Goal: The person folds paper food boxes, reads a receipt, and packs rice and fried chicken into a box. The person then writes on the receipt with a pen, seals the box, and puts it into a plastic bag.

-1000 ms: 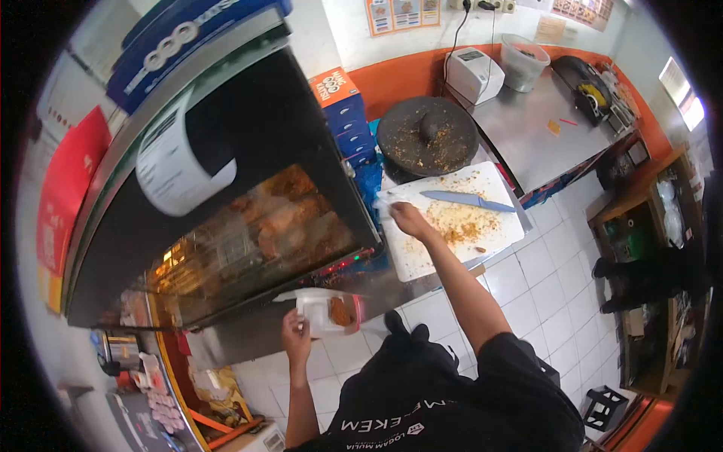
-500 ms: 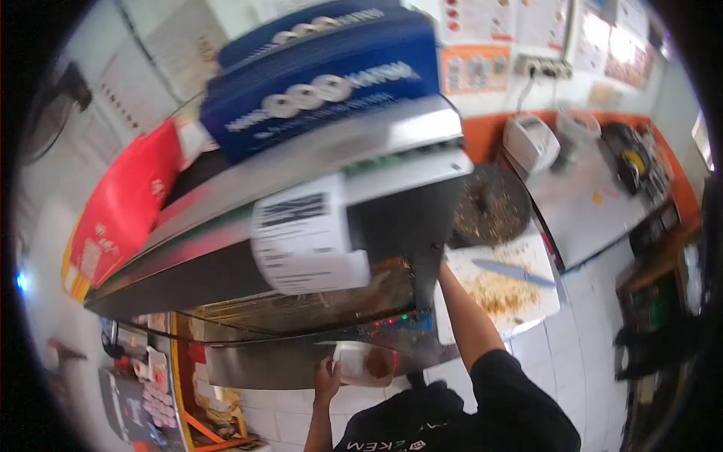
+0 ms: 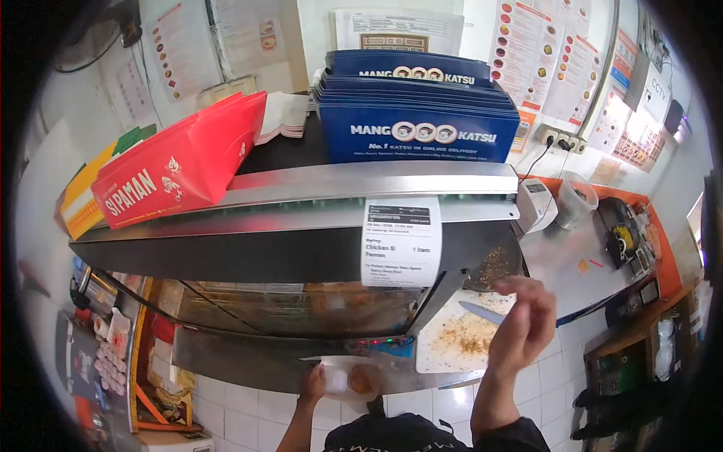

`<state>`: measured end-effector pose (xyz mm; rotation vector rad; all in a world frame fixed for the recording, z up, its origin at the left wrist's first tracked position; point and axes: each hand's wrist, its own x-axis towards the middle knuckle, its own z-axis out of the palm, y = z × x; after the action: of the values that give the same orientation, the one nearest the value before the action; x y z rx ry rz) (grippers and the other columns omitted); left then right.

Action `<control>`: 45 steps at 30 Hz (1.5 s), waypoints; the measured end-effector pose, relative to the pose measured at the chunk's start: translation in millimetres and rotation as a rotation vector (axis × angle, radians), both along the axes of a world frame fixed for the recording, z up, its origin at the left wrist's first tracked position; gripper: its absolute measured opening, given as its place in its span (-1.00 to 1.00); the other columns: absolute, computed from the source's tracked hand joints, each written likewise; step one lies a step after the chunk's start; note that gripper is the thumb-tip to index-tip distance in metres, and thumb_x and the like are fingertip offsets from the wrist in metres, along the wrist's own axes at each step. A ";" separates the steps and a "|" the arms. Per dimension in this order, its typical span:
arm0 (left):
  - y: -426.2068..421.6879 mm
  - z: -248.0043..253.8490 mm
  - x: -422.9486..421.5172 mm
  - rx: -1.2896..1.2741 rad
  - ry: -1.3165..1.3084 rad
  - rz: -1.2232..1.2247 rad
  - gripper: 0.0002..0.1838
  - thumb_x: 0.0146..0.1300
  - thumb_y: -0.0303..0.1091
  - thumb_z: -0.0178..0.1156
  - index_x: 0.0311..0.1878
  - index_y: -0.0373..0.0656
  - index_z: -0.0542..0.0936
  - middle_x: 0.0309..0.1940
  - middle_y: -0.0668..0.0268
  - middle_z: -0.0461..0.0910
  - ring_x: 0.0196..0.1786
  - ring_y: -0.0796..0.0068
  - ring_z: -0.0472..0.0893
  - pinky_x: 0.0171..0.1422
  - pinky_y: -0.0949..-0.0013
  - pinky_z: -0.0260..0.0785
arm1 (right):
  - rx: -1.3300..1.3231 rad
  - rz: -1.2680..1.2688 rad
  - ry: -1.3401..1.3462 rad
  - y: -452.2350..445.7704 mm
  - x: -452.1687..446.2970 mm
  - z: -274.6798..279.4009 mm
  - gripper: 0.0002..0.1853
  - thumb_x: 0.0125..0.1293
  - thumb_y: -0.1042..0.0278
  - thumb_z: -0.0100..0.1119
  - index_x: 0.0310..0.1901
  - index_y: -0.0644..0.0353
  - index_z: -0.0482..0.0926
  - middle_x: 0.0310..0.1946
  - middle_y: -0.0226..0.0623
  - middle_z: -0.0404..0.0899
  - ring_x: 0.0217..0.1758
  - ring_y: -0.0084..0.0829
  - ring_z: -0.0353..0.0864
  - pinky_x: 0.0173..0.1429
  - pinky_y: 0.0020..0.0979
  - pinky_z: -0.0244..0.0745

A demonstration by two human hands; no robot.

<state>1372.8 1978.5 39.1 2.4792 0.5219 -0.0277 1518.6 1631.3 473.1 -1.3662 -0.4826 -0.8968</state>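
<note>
Head view, from the left: yellow cartons [image 3: 83,200] leaned beside red cartons [image 3: 181,166] lettered "SI PAMAN", on top of a dark cabinet [image 3: 226,256]. Nearer, the left hand [image 3: 312,383] was closed on the left side of a white tray [image 3: 338,379], which had a brown fried piece [image 3: 362,380] in its right part. Both lay in front of the cabinet, as they had in the earlier frame. Far behind, blue cartons [image 3: 414,135] read "MANG KATSU" and "No.1 KATSU IN ONLINE DELIVERY", now sharp where they had been blurred. Below them a white slip [image 3: 401,260] hung down the cabinet's front; its larger print said "Chicken Si Paman" and "1 Item". Right of it, the crumb-strewn board [image 3: 433,361] held a knife [image 3: 479,310], with the dark mortar [image 3: 493,267] just beyond. The right hand [image 3: 525,324], reaching behind the cabinet a frame before, was now raised over the board's right side, fingers loosely curled, with nothing visible in it. Far right, a wall sign [image 3: 648,94] read "CCTV".
</note>
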 end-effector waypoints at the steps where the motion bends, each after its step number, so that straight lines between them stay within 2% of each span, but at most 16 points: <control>1: -4.6 0.5 -3.5 0.000 -0.096 -0.017 -0.59 0.59 -0.11 -0.05 0.04 -0.25 0.64 -0.09 -0.18 0.68 -0.03 -0.32 0.64 0.07 -0.23 0.47 | -0.159 0.050 -0.039 10.8 -10.7 23.4 -0.75 0.40 0.36 0.31 0.00 0.35 0.61 -0.04 -0.02 0.66 0.00 -0.25 0.67 0.08 -0.31 0.59; 4: -18.6 6.6 -14.8 0.046 -0.283 -0.017 -0.63 0.60 -0.17 -0.06 -0.03 -0.26 0.64 -0.16 -0.15 0.68 -0.09 -0.31 0.64 0.02 -0.22 0.46 | -0.447 0.152 -0.089 46.4 -13.0 73.4 -0.69 0.29 0.51 0.39 0.07 0.28 0.68 0.12 0.06 0.65 0.10 -0.16 0.69 0.13 -0.34 0.59; 8: -35.9 4.5 -34.0 0.071 -0.323 0.106 -0.65 0.61 -0.23 -0.08 -0.09 -0.28 0.62 -0.22 -0.11 0.66 -0.13 -0.29 0.61 -0.01 -0.16 0.46 | -0.398 0.434 0.140 34.7 0.8 67.1 -0.62 0.32 0.60 0.31 0.18 0.23 0.68 0.21 -0.01 0.62 0.15 -0.25 0.69 0.08 -0.40 0.59; 12: -64.9 4.2 -56.2 0.048 -0.309 0.197 -0.62 0.63 -0.24 -0.12 -0.05 -0.31 0.62 -0.16 -0.15 0.65 -0.04 -0.27 0.61 0.08 -0.08 0.45 | -0.386 0.463 0.224 -42.9 -5.1 39.1 -0.54 0.39 0.65 0.20 0.31 0.23 0.60 0.26 -0.06 0.58 0.21 -0.40 0.62 0.04 -0.50 0.59; 14: -99.4 66.0 -54.5 -0.065 -0.113 0.146 -0.60 0.64 -0.22 -0.12 0.02 -0.34 0.62 -0.08 -0.19 0.65 0.05 -0.26 0.60 0.17 -0.05 0.44 | -0.301 0.414 0.328 -101.4 -15.8 22.1 -0.51 0.38 0.66 0.20 0.34 0.22 0.57 0.34 -0.10 0.50 0.23 -0.42 0.58 0.05 -0.51 0.59; 16: -115.3 37.2 -57.5 0.035 -0.068 0.129 -0.59 0.64 -0.22 -0.11 0.07 -0.37 0.61 -0.08 -0.20 0.65 0.05 -0.27 0.60 0.17 -0.05 0.44 | -0.257 0.373 0.352 -171.6 -28.3 1.8 -0.44 0.36 0.68 0.20 0.40 0.19 0.52 0.42 -0.18 0.42 0.06 -0.53 0.51 0.04 -0.52 0.60; 20: -211.8 69.2 -25.5 -0.140 -0.036 0.014 -0.53 0.66 -0.16 -0.15 0.14 -0.40 0.58 0.04 -0.20 0.65 0.13 -0.23 0.60 0.25 -0.02 0.41 | -0.220 0.173 0.427 -308.2 -66.4 -15.3 -0.37 0.34 0.72 0.18 0.45 0.17 0.46 0.43 -0.22 0.39 -0.02 -0.58 0.47 0.02 -0.54 0.57; 21: -297.2 118.1 5.5 -0.242 -0.058 -0.073 -0.49 0.67 -0.09 -0.15 0.16 -0.41 0.57 0.06 -0.22 0.63 0.17 -0.22 0.59 0.28 -0.02 0.39 | -0.211 0.103 0.440 -379.2 -80.8 -21.8 -0.36 0.33 0.73 0.18 0.46 0.17 0.45 0.43 -0.22 0.38 -0.03 -0.59 0.46 0.01 -0.54 0.57; 25: -431.2 123.6 67.4 -0.181 -0.107 -0.132 -0.45 0.66 -0.03 -0.13 0.18 -0.42 0.55 0.09 -0.26 0.60 0.20 -0.27 0.55 0.30 -0.04 0.35 | -0.211 -0.075 0.520 -510.3 -85.2 -64.3 -0.34 0.33 0.75 0.16 0.47 0.17 0.43 0.41 -0.26 0.39 -0.12 -0.61 0.43 -0.03 -0.59 0.52; 30: -591.7 167.1 140.7 -0.332 -0.066 -0.163 -0.42 0.65 -0.04 -0.14 0.27 -0.45 0.51 0.20 -0.24 0.56 0.29 -0.21 0.51 0.40 0.03 0.28 | -0.323 -0.131 0.711 -641.2 -31.5 -193.8 -0.36 0.28 0.77 0.14 0.42 0.22 0.44 0.35 -0.18 0.44 0.07 -0.42 0.53 0.13 -0.44 0.51; 31: -613.4 170.1 155.8 -0.314 -0.039 -0.161 -0.41 0.65 -0.04 -0.14 0.31 -0.46 0.49 0.24 -0.22 0.56 0.33 -0.16 0.50 0.44 0.07 0.26 | -0.465 -0.123 0.705 -664.8 -15.9 -231.3 -0.33 0.32 0.75 0.13 0.47 0.09 0.42 0.48 -0.18 0.34 0.24 -0.34 0.53 0.08 -0.41 0.56; 35: -696.8 147.0 234.1 -0.310 -0.185 -0.241 -0.49 0.65 -0.12 -0.14 0.16 -0.44 0.57 0.05 -0.29 0.62 0.19 -0.28 0.57 0.28 -0.05 0.36 | -0.528 -0.013 0.622 -713.1 57.8 -333.0 -0.33 0.28 0.80 0.06 0.44 0.16 0.42 0.43 -0.07 0.40 0.29 -0.15 0.55 0.13 -0.33 0.55; 38: -758.0 107.1 303.6 -0.287 -0.208 -0.203 -0.52 0.63 -0.16 -0.12 0.15 -0.44 0.58 0.03 -0.26 0.64 0.16 -0.26 0.59 0.27 -0.04 0.38 | -0.521 0.029 0.667 -733.3 129.5 -368.6 -0.32 0.13 0.78 0.03 0.38 0.27 0.43 0.34 0.09 0.46 0.43 0.08 0.45 0.44 -0.10 0.42; 41: -809.8 26.6 379.4 -0.212 -0.329 -0.165 -0.58 0.62 -0.21 -0.08 0.11 -0.41 0.61 0.00 -0.23 0.66 0.11 -0.24 0.62 0.25 -0.06 0.40 | -0.585 0.001 0.838 -763.4 196.8 -402.5 -0.42 0.13 0.73 0.08 0.27 0.29 0.49 0.28 0.09 0.49 0.33 0.18 0.49 0.39 -0.04 0.46; 42: -835.4 33.8 397.3 -0.181 -0.159 -0.087 -0.59 0.62 -0.24 -0.10 0.10 -0.39 0.61 0.03 -0.20 0.64 0.16 -0.22 0.58 0.27 -0.04 0.39 | -0.620 -0.016 0.921 -771.4 209.2 -410.9 -0.45 0.13 0.71 0.10 0.24 0.30 0.51 0.26 0.08 0.50 0.29 0.19 0.51 0.37 -0.04 0.48; 45: -902.2 37.3 448.0 -0.151 -0.295 -0.149 -0.60 0.63 -0.29 -0.12 0.16 -0.44 0.57 0.11 -0.19 0.56 0.22 -0.21 0.52 0.34 -0.02 0.34 | -0.777 -0.117 1.026 -797.0 239.1 -412.4 -0.67 0.22 0.46 0.25 0.03 0.27 0.57 0.08 0.01 0.51 0.00 0.13 0.65 0.09 0.03 0.61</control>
<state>1820.8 1076.3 76.3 2.3148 0.2011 0.2281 1757.7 834.3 60.7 -2.3441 0.0870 0.0342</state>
